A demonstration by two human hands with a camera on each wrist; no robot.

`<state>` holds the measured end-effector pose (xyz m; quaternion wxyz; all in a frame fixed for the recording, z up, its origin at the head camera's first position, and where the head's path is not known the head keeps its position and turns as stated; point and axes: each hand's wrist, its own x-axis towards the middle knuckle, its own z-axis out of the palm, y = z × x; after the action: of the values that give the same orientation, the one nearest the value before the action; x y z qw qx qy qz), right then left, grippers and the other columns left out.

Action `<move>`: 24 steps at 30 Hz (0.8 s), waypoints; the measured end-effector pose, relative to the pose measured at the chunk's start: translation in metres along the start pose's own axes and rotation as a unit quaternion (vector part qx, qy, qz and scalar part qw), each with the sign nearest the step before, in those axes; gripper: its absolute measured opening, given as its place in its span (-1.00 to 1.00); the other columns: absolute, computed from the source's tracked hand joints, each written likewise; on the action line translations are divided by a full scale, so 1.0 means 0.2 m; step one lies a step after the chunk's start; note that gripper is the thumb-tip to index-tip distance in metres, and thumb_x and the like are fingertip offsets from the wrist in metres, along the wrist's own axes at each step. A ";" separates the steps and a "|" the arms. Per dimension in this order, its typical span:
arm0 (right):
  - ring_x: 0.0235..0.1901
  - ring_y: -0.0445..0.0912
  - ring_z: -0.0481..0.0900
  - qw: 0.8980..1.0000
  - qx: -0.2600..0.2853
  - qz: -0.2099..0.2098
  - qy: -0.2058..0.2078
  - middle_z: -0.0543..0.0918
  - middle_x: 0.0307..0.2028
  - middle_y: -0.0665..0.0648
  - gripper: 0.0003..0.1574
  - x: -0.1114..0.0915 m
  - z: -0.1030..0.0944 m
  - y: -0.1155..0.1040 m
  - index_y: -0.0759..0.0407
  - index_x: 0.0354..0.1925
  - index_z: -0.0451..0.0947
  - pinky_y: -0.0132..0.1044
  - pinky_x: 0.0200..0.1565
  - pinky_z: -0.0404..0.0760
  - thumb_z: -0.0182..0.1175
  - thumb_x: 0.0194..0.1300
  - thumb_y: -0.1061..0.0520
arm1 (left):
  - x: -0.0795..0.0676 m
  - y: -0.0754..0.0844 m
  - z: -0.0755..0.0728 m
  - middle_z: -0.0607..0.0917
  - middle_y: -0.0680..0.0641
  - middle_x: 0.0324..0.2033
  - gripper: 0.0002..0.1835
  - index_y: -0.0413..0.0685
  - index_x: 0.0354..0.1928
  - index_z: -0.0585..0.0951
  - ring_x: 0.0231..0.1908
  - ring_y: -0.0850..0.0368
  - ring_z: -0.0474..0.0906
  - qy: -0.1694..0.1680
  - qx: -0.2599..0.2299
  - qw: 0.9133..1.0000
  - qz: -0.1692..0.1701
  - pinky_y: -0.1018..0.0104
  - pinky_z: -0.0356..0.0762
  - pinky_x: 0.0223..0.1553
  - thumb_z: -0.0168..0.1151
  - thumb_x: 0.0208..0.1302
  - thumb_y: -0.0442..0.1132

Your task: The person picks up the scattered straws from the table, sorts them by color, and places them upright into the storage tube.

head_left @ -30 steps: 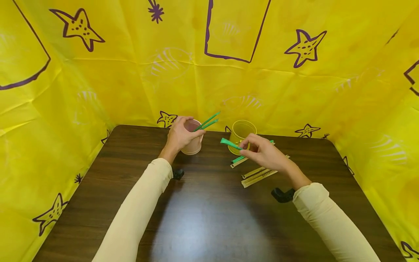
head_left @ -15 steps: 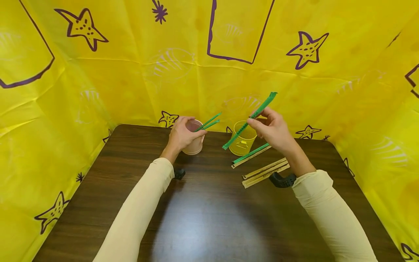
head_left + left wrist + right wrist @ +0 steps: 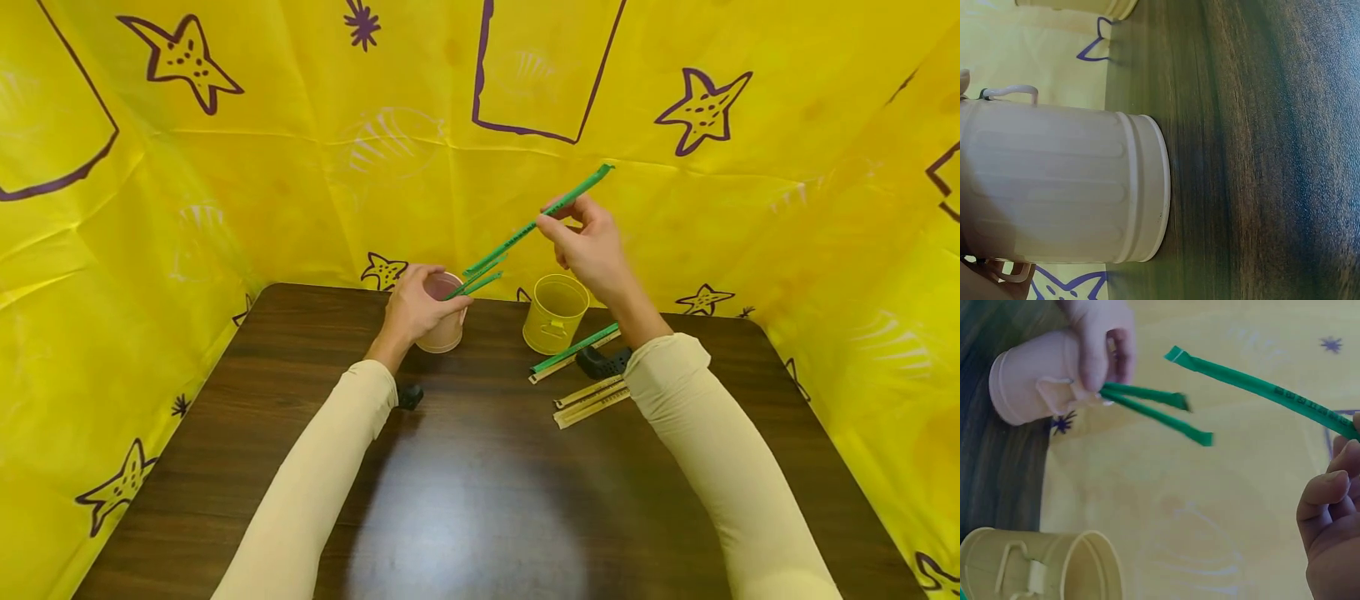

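Observation:
My left hand (image 3: 415,308) grips the rim of a small pink metal bucket (image 3: 441,335), which stands upright at the back of the table. Two green wrapped straws (image 3: 1160,415) lean out of its mouth, beside the left thumb. With thumb and fingers my right hand (image 3: 594,254) pinches another green wrapped straw (image 3: 517,237) near its middle. It slants in the air, its lower end just above the two straws' tips; in the right wrist view a gap separates them. The left wrist view shows the bucket's ribbed side (image 3: 1054,169); most of the left hand is out of frame there.
A yellow bucket (image 3: 553,327) stands right of the pink one, below the right hand. Nearby, on the dark wooden table (image 3: 465,467), lie one more green straw (image 3: 573,348) and several tan wrapped straws (image 3: 592,404). A yellow patterned cloth (image 3: 375,200) rises behind.
My right hand has lifted its green straw up and leftward from over the yellow bucket, towards the pink bucket. The left hand keeps its grip in the same place.

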<state>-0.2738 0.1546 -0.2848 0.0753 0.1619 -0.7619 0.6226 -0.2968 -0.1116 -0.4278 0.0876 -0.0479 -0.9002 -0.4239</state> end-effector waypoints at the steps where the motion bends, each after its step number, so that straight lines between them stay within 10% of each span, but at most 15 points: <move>1: -0.71 -0.21 0.29 1.000 -0.009 0.004 -0.008 0.52 -0.31 0.02 -0.79 0.02 0.02 0.01 0.12 -0.05 0.57 -0.40 -0.60 0.30 0.27 0.43 0.07 | 0.00 0.00 0.00 0.50 -0.01 0.21 -0.16 0.10 0.29 0.53 0.20 -0.06 0.45 0.000 -0.001 1.000 0.000 -0.09 0.51 0.19 0.48 0.03 0.35; 10: -0.59 -0.18 0.42 0.989 -0.131 0.037 -0.054 0.59 -0.13 0.06 -0.65 0.11 0.18 0.12 0.12 0.06 0.59 -0.40 -0.45 0.47 0.23 0.45 -0.04 | 0.00 0.01 0.00 0.49 0.00 0.22 -0.18 0.11 0.26 0.55 0.25 -0.04 0.42 -0.009 -0.012 1.000 0.006 -0.06 0.46 0.26 0.46 0.04 0.38; 24: -0.38 -0.09 0.51 0.988 -0.128 0.046 -0.078 0.60 -0.02 0.18 -0.60 0.14 0.29 0.21 0.19 0.09 0.60 -0.33 -0.34 0.50 0.26 0.43 -0.02 | 0.00 0.00 0.00 0.51 0.00 0.19 -0.20 0.08 0.24 0.57 0.24 -0.02 0.42 -0.003 -0.011 1.000 0.004 -0.03 0.45 0.28 0.49 0.03 0.35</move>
<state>-0.3083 0.1009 -0.3265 0.0069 0.1634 -0.8457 0.5080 -0.2970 -0.1127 -0.4276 0.0865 -0.0537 -0.8953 -0.4336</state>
